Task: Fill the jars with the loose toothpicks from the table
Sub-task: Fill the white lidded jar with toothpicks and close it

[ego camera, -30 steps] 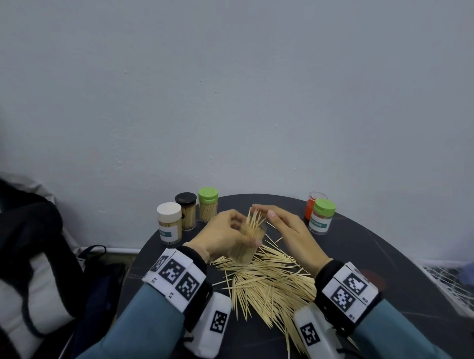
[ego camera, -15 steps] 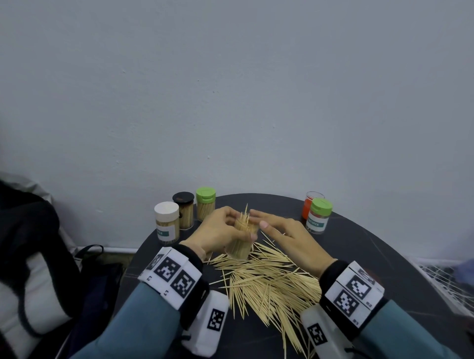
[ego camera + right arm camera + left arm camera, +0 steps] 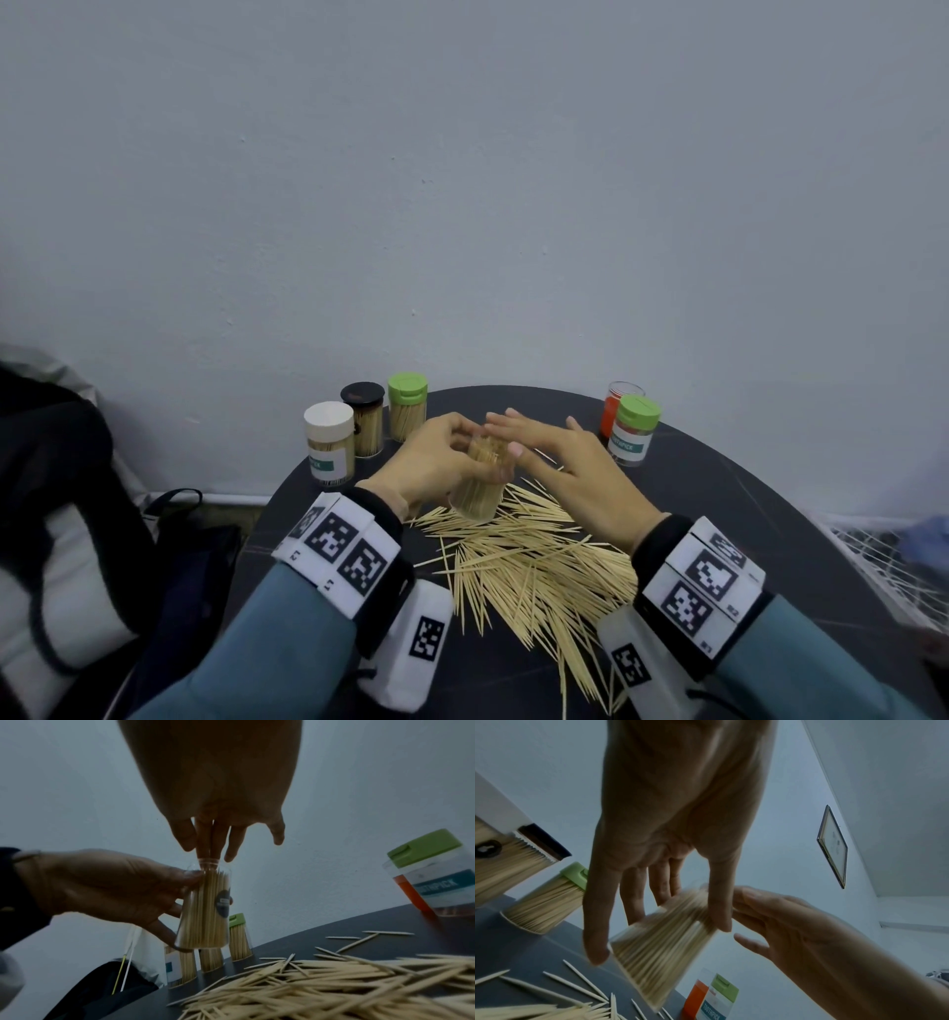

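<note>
Here, above the loose toothpicks [image 3: 534, 570] on the table [image 3: 719, 503], the left hand [image 3: 436, 462] grasps a clear, toothpick-filled jar [image 3: 477, 493]; the right hand [image 3: 570, 467], fingers straight and released, touches its open rim.

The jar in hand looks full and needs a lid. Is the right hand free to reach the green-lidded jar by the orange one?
Probably yes: the right hand is open, holds nothing, and no obstacle shows before the green-lidded jar.

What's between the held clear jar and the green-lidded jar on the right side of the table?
The open right hand, fingertips at the mouth of the clear toothpick-filled jar; beyond it, bare dark table up to the green-lidded labelled jar. Head view.
</note>
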Available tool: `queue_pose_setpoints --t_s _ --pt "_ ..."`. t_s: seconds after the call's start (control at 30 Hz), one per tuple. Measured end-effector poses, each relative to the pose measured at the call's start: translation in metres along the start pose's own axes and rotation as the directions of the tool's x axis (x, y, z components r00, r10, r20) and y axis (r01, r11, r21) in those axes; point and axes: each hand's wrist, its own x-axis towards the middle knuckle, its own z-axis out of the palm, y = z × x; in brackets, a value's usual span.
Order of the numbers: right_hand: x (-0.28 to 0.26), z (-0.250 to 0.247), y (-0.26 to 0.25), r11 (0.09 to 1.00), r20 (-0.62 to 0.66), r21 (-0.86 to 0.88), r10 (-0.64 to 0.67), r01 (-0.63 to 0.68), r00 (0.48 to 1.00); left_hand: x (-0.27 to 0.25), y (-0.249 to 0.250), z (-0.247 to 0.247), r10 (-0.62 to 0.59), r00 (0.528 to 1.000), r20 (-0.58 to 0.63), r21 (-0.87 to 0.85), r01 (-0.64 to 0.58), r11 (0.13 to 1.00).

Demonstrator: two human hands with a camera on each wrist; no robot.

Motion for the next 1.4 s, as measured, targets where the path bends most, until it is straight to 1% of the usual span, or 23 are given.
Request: queue_pose_setpoints --t_s 0.07,0.17,0.27,0.33,0.37,0.43,0.5,0.53,0.6,0.7,0.77,0.8,0.87,1.03,1.1,1.17,1.23,1.3,1.33,1.4 --pt "-0.001 -0.002 -0.001 1.000 0.003 0.000 0.008 -0.008 1.000 0.000 0.000 0.001 0.003 1.000 -0.001 -0.008 -0.003 1.000" --pt "-0.003 -0.004 -0.004 0.998 0.058 -0.058 0.024 -0.020 0.998 -0.001 0.001 0.002 0.018 1.000 0.011 -0.010 -0.018 1.000" --pt "-0.007 -0.014 -0.002 0.999 0.003 -0.003 0.039 -0.039 0.999 -0.001 0.001 0.003 0.029 1.000 0.012 -0.017 -0.029 0.999" --pt "-0.012 -0.026 0.002 0.998 -0.051 -0.001 0.055 -0.056 0.997 -0.001 0.001 0.004 0.045 0.999 0.010 -0.002 -0.045 0.999" --pt "-0.015 -0.033 0.006 0.997 -0.067 -0.025 0.076 -0.077 0.995 -0.001 0.001 0.005 0.058 0.998 0.010 0.008 -0.058 0.998" --pt "-0.022 -0.048 0.014 0.985 -0.057 -0.101 0.137 -0.142 0.989 -0.002 0.002 0.008 0.094 0.995 0.018 0.029 -0.094 0.995" --pt "-0.028 -0.063 0.029 0.949 0.011 -0.219 0.233 -0.225 0.972 -0.002 0.003 0.012 0.137 0.989 0.048 0.048 -0.139 0.989" --pt "-0.032 -0.069 0.038 0.917 0.063 -0.297 0.299 -0.268 0.952 -0.003 0.004 0.013 0.164 0.984 0.068 0.052 -0.168 0.984" --pt "-0.042 -0.078 0.057 0.821 0.154 -0.458 0.451 -0.341 0.879 -0.006 0.007 0.016 0.215 0.969 0.120 0.059 -0.223 0.973" --pt "-0.058 -0.084 0.080 0.673 0.215 -0.626 0.634 -0.393 0.743 -0.008 0.008 0.019 0.283 0.938 0.199 0.064 -0.301 0.952" --pt "-0.065 -0.083 0.087 0.610 0.236 -0.685 0.702 -0.397 0.672 -0.010 0.009 0.020 0.317 0.918 0.237 0.058 -0.339 0.939" --pt "-0.068 -0.083 0.090 0.594 0.238 -0.700 0.718 -0.397 0.654 -0.011 0.009 0.021 0.333 0.908 0.255 0.057 -0.358 0.932" --pt "-0.071 -0.082 0.094 0.589 0.236 -0.697 0.728 -0.409 0.644 -0.012 0.009 0.022 0.365 0.888 0.281 0.047 -0.392 0.919" --pt "-0.074 -0.081 0.101 0.596 0.213 -0.665 0.730 -0.451 0.650 -0.014 0.009 0.023 0.391 0.868 0.307 0.033 -0.420 0.907" --pt "-0.072 -0.081 0.101 0.615 0.194 -0.629 0.717 -0.476 0.670 -0.013 0.009 0.023 0.395 0.865 0.309 0.034 -0.425 0.905" --pt "-0.069 -0.080 0.097 0.667 0.174 -0.558 0.675 -0.493 0.717 -0.012 0.008 0.023 0.393 0.870 0.297 0.038 -0.422 0.906" --pt "-0.064 -0.079 0.086 0.771 0.160 -0.410 0.587 -0.487 0.794 -0.011 0.007 0.023 0.390 0.880 0.273 0.049 -0.417 0.908" --pt "-0.057 -0.076 0.069 0.864 0.115 -0.241 0.479 -0.443 0.870 -0.009 0.006 0.022 0.388 0.886 0.254 0.053 -0.413 0.909" --pt "-0.054 -0.075 0.061 0.896 0.087 -0.158 0.432 -0.416 0.898 -0.008 0.005 0.022 0.388 0.888 0.246 0.054 -0.412 0.909" --pt "-0.046 -0.072 0.043 0.930 0.039 0.013 0.366 -0.367 0.930 -0.007 0.004 0.022 0.388 0.892 0.233 0.050 -0.409 0.911"
